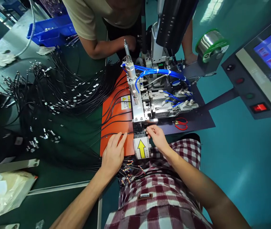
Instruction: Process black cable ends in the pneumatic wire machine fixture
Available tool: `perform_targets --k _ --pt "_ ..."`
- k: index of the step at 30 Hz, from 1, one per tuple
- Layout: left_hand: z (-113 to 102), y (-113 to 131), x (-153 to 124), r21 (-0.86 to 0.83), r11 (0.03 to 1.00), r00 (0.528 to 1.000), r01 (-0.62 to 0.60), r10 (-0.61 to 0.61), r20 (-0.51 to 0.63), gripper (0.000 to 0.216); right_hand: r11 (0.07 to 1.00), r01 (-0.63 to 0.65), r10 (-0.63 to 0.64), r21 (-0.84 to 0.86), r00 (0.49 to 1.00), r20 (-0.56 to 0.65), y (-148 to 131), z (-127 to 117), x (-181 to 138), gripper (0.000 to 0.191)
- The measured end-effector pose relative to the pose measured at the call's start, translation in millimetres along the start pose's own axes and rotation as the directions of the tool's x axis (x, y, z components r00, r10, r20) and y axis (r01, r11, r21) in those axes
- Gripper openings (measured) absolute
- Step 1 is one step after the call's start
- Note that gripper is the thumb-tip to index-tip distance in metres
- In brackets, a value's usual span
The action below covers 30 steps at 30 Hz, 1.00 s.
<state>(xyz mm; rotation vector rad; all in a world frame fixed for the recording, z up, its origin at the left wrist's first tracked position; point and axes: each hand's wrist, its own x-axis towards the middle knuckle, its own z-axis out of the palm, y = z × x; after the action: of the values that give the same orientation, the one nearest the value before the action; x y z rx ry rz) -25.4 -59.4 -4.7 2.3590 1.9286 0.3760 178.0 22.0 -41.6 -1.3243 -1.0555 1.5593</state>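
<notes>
One left hand (112,152), one right hand (158,136), one green-rimmed spool (211,43), one red-handled tool (181,119), one yellow arrow (141,149) are showing.

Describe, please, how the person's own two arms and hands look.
The left hand and right hand are ungloved; no watch or bracelet shows. No sleeve covers the left forearm or right forearm. Between them is a checked dark-red-and-white garment.

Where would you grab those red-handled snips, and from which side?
Probably by the red handles, from above and the right: their wide loops face right, away from the machine, while the small metal tip points left. They lie flat, so pinch both handles together.
</notes>
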Motion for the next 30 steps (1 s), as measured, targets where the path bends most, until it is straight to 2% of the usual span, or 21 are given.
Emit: perform_targets --k 3,7,10,12,14,16,18,19,21,22,25,30 --pt "-0.7 -1.0 -3.4 -0.019 1.000 1.000 -0.003 0.003 -0.022 0.054 1.000 -0.001 0.000 -0.016 0.998 -0.062 2.5 -18.7 -7.4 0.039" --pt "0.1 -8.0 -1.2 -0.071 0.997 1.000 0.003 -0.003 0.000 0.052 0.999 -0.023 0.016 -0.036 0.981 -0.195 9.7 -57.0 -30.6 0.042" --pt "1.8 -20.2 22.4 -0.126 0.992 1.000 -0.004 0.005 0.010 0.050 0.998 -0.051 0.040 -0.030 0.960 -0.278 16.5 -80.2 -47.4 0.044" --pt "-0.3 -29.6 46.4 -0.164 0.986 0.999 -0.029 0.026 -0.024 0.046 0.997 -0.069 0.057 -0.026 0.950 -0.307 20.1 -89.0 -54.2 0.046" --pt "-9.0 -37.1 66.2 -0.213 0.974 0.997 -0.071 0.060 -0.056 0.041 0.997 -0.078 0.067 -0.022 0.946 -0.316 21.3 -93.6 -57.8 0.046" --pt "-26.0 -40.2 71.8 -0.270 0.957 0.994 -0.104 0.094 -0.050 0.037 0.997 -0.074 0.063 -0.023 0.948 -0.311 18.8 -96.2 -59.9 0.043" --pt "-47.5 -38.3 59.3 -0.307 0.943 0.990 -0.127 0.139 0.016 0.032 0.997 -0.052 0.033 -0.054 0.954 -0.297 12.4 -98.5 -62.3 0.039" --pt "-57.4 -36.3 47.8 -0.301 0.944 0.977 -0.138 0.179 0.112 0.028 0.996 -0.045 0.022 -0.076 0.960 -0.280 8.3 -99.5 -63.8 0.036" --pt "-71.2 -33.2 20.7 -0.234 0.948 0.895 -0.216 0.288 0.342 0.021 0.995 -0.036 0.010 -0.092 0.965 -0.262 -0.2 -100.2 -66.6 0.033" --pt "-74.6 -33.4 7.9 -0.158 0.960 0.877 -0.230 0.275 0.394 0.019 0.995 -0.034 0.010 -0.090 0.969 -0.246 -4.1 -99.4 -67.6 0.031" --pt "-76.5 -43.8 -17.9 -0.013 0.979 0.882 -0.201 0.187 0.433 0.020 0.997 -0.021 0.007 -0.071 0.982 -0.190 -13.5 -91.9 -69.0 0.025" --pt "-81.2 -83.8 -28.5 0.021 0.991 0.905 -0.132 0.112 0.410 0.021 0.995 -0.027 0.021 -0.093 0.997 -0.068 -24.7 -72.6 -69.8 0.022"
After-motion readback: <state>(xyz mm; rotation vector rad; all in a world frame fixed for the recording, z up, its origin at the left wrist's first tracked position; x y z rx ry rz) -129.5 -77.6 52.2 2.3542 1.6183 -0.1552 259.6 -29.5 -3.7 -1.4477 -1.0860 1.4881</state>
